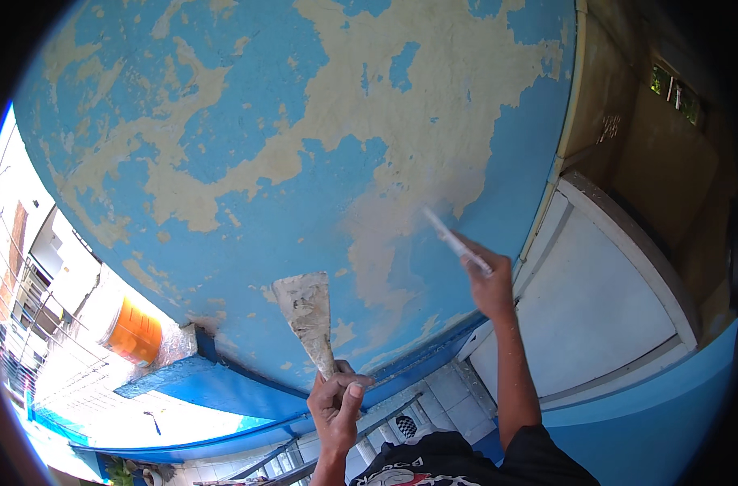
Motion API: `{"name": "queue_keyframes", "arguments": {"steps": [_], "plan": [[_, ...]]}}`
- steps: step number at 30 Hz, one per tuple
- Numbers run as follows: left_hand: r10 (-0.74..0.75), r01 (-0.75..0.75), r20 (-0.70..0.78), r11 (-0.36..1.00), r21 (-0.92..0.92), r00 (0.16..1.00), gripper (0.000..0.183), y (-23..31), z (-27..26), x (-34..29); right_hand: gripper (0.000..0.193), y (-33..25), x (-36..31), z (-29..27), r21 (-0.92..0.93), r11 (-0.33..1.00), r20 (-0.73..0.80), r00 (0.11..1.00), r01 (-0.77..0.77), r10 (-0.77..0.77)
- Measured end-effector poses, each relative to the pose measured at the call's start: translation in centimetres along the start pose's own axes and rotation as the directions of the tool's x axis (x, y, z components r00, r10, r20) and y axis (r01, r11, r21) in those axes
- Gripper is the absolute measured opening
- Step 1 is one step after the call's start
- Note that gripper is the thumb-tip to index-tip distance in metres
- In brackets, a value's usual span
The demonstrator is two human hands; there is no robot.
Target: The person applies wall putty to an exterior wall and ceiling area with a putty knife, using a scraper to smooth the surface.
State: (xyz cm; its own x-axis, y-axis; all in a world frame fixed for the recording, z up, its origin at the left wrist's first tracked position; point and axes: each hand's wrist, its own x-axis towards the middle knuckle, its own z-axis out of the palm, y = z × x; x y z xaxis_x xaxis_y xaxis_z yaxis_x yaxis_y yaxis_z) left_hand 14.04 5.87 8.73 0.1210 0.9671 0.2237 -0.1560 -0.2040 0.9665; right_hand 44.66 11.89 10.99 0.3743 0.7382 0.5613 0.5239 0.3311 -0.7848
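Wall [304, 227]: matt blue paint is flaking in ragged, rough-edged patches, and a chalky cream layer [434, 121] is showing through. Scraper [306, 312]: the flat blade is carrying a dull, crusty, whitish residue. Bucket [136, 332]: its orange side, seemingly plastic, is looking smooth from where I am standing. Ledge [207, 390]: blue paint is shining slightly. Shirt [450, 460]: black cloth, carrying a print, is appearing matt.

White lettering [408, 465] stands on the front of the dark shirt [446, 449], beside a red and white print [397, 478]; the view's lower edge cuts it short; pale marks [608, 129] on the brown wall [628, 166] are too small to tell as writing.
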Motion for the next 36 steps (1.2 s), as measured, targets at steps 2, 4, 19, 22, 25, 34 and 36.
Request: {"name": "queue_keyframes", "arguments": {"steps": [2, 4, 19, 22, 25, 34, 36], "plan": [[0.070, -0.077, 0.084, 0.994, 0.083, 0.994, 0.031, -0.3, -0.2, 0.0, 0.040, -1.2, 4.2, -3.9, -0.072, 0.997, -0.210, 0.977, 0.032, -0.046], [0.028, -0.034, 0.086, 0.997, 0.073, 0.996, 0.031, 0.1, 0.3, -0.5, 0.040, -2.1, 5.8, -5.0, -0.141, 0.989, -0.275, 0.957, 0.051, -0.089], [0.067, -0.064, 0.072, 0.997, -0.040, 0.995, 0.047, -1.0, 0.1, -0.7, 0.038, 0.4, 5.3, -8.0, 0.001, 0.999, -0.228, 0.973, 0.045, -0.043], [0.005, -0.001, 0.059, 0.998, -0.060, 0.998, 0.047, -0.2, -0.3, -0.8, 0.043, -3.5, 9.3, -10.3, -0.344, 0.818, -0.049, 0.861, 0.461, -0.506], [0.028, -0.027, 0.005, 0.999, -0.035, 1.000, 0.046, -0.8, -1.6, -1.0, 0.054, -6.6, 10.7, -7.5, -0.569, 0.479, 0.270, 0.701, 0.669, -0.660], [-0.160, 0.156, -0.029, 0.982, -0.110, 0.987, 0.046, -2.1, -1.6, -1.4, 0.057, 6.2, 1.4, -2.4, -0.468, 0.718, 0.415, 0.846, 0.515, -0.336], [-0.158, 0.158, 0.004, 0.982, -0.103, 0.987, 0.047, -1.9, -0.8, -1.5, 0.055, 9.1, -0.8, -3.7, -0.481, 0.759, 0.448, 0.867, 0.439, -0.218]]}}
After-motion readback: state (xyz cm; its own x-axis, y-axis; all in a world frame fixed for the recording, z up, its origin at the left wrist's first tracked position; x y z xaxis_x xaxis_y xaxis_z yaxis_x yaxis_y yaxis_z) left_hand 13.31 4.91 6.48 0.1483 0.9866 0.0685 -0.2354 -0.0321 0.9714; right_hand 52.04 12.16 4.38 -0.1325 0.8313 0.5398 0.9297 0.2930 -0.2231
